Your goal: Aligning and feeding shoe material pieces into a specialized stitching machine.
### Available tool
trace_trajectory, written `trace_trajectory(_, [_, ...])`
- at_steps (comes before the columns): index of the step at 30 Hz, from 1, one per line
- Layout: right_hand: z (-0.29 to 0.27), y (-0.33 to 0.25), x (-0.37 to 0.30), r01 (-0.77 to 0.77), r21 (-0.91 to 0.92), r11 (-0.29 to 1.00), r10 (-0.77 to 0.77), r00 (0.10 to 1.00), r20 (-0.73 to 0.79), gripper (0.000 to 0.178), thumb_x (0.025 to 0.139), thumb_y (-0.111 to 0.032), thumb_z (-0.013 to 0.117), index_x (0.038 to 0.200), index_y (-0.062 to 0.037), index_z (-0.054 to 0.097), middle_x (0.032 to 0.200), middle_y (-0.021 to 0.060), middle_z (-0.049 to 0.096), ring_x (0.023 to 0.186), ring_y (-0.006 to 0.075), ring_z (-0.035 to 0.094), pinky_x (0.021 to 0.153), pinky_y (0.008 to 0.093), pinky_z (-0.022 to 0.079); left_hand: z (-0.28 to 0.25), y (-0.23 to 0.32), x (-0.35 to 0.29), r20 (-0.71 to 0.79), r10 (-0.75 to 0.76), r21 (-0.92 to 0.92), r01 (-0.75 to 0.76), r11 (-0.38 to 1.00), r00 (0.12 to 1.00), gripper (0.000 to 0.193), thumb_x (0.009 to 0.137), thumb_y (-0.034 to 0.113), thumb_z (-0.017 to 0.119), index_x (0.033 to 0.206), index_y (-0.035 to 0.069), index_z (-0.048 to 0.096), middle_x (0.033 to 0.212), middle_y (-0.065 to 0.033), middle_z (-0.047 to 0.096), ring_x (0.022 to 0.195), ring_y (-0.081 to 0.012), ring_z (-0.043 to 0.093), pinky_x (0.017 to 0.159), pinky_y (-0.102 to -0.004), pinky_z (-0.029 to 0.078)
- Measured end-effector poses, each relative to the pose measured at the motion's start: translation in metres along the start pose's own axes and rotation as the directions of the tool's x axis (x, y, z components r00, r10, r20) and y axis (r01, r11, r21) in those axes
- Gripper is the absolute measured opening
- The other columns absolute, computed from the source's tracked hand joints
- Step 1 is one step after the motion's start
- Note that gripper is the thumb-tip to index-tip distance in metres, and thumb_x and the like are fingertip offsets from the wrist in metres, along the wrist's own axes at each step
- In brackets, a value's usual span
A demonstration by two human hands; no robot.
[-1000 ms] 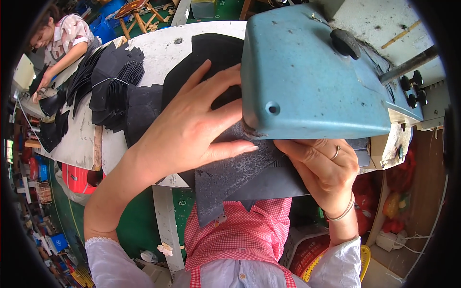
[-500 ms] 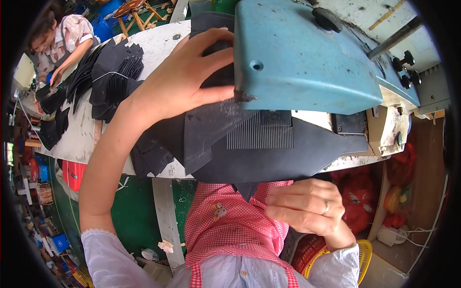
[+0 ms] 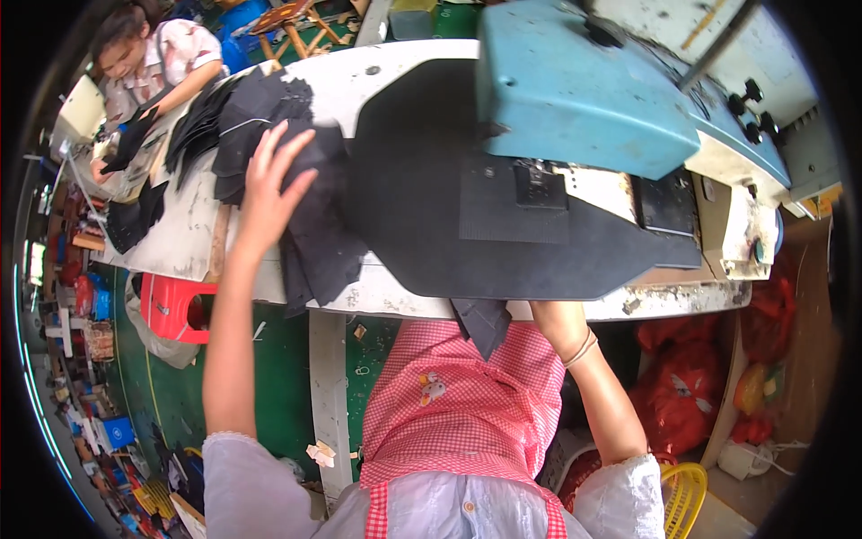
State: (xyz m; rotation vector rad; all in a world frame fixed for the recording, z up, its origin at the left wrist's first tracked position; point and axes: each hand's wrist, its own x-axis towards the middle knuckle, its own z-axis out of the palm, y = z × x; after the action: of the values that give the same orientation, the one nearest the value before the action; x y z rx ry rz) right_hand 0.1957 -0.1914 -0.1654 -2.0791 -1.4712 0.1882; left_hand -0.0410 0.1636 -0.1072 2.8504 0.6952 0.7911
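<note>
My left hand (image 3: 272, 189) is over a heap of black cut pieces (image 3: 325, 207) left of the machine. Its fingers are spread, slightly blurred. My right hand (image 3: 558, 325) reaches under the front edge of a flat black board (image 3: 413, 242), which hides its fingers. The board lies below a blue machine head (image 3: 593, 99). A ribbed patch (image 3: 512, 220) and a small metal presser part (image 3: 541, 184) show on the board under the head. Beside my right hand, a black piece (image 3: 485, 325) hangs down over the front edge, above my apron.
A tied stack of black pieces (image 3: 235, 135) lies on the white table (image 3: 422, 56). At the far left, another person (image 3: 171, 54) handles a black piece. A red stool (image 3: 171, 305) stands below the table; red bags (image 3: 678, 386) and a yellow basket (image 3: 684, 494) are at right.
My left hand has moved left from the machine head to the heap, and the black piece it was on no longer covers the board. My right hand has gone under the board's front edge.
</note>
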Motion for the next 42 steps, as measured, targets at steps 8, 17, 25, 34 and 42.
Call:
trace_trajectory(8, [0.03, 0.028, -0.001, 0.046, -0.203, 0.978, -0.081, 0.982, -0.169, 0.012, 0.084, 0.001, 0.063, 0.091, -0.0015, 0.073, 0.086, 0.0169, 0.071, 0.08, 0.0365, 0.067, 0.071, 0.0461, 0.053, 0.011, 0.123, -0.061, -0.1, -0.005, -0.307, -0.026, 0.951, 0.995, 0.021, 0.084, 0.006, 0.073, 0.105, 0.008, 0.072, 0.103, -0.0081, 0.062, 0.096, -0.0281, 0.063, 0.081, -0.0399, 0.05])
trace_trajectory(17, [0.002, -0.016, -0.005, -0.142, 0.621, 0.771, 0.281, 0.951, -0.132, 0.012, 0.088, 0.005, 0.068, 0.099, 0.0045, 0.068, 0.092, 0.0157, 0.072, 0.086, 0.0282, 0.071, 0.078, 0.0366, 0.055, 0.046, 0.164, -0.081, 0.22, -0.184, -0.669, 0.286, 0.686, 0.958, 0.048, 0.099, 0.02, 0.066, 0.141, 0.007, 0.047, 0.121, -0.0128, 0.058, 0.094, -0.0189, 0.067, 0.081, -0.0333, 0.056])
trace_trajectory(25, [-0.094, -0.089, -0.017, 0.457, 0.448, 0.768, -0.537, 0.841, 0.061, 0.041, 0.065, -0.004, 0.074, 0.105, -0.0119, 0.082, 0.089, 0.0011, 0.069, 0.066, 0.0148, 0.064, 0.056, 0.0297, 0.052, -0.029, 0.185, -0.096, -0.169, -0.068, -0.723, -0.077, 0.687, 0.983, 0.024, 0.08, -0.001, 0.072, 0.103, 0.008, 0.071, 0.097, -0.0071, 0.058, 0.085, -0.0252, 0.061, 0.076, -0.0359, 0.05])
trace_trajectory(34, [-0.113, -0.106, 0.022, 0.131, 0.121, 0.984, -0.107, 0.976, -0.191, 0.044, 0.079, 0.01, 0.069, 0.12, -0.0052, 0.073, 0.099, 0.0092, 0.068, 0.081, 0.0247, 0.064, 0.072, 0.0344, 0.05, -0.046, 0.209, -0.001, 0.143, 0.228, -0.538, -0.117, 0.835, 0.963, 0.062, 0.086, 0.045, 0.074, 0.137, 0.013, 0.06, 0.15, -0.0152, 0.05, 0.145, -0.0348, 0.041, 0.119, -0.0547, 0.026])
trace_trajectory(42, [-0.126, -0.089, 0.029, 0.103, 0.027, 0.994, -0.1, 0.989, -0.111, 0.044, 0.078, 0.004, 0.072, 0.121, -0.0073, 0.073, 0.101, 0.0051, 0.064, 0.086, 0.023, 0.056, 0.079, 0.035, 0.042, -0.034, 0.208, 0.018, 0.17, 0.29, -0.25, -0.244, 0.937, 0.942, 0.057, 0.083, 0.046, 0.076, 0.129, 0.014, 0.065, 0.149, -0.008, 0.054, 0.13, -0.0297, 0.05, 0.106, -0.0474, 0.034])
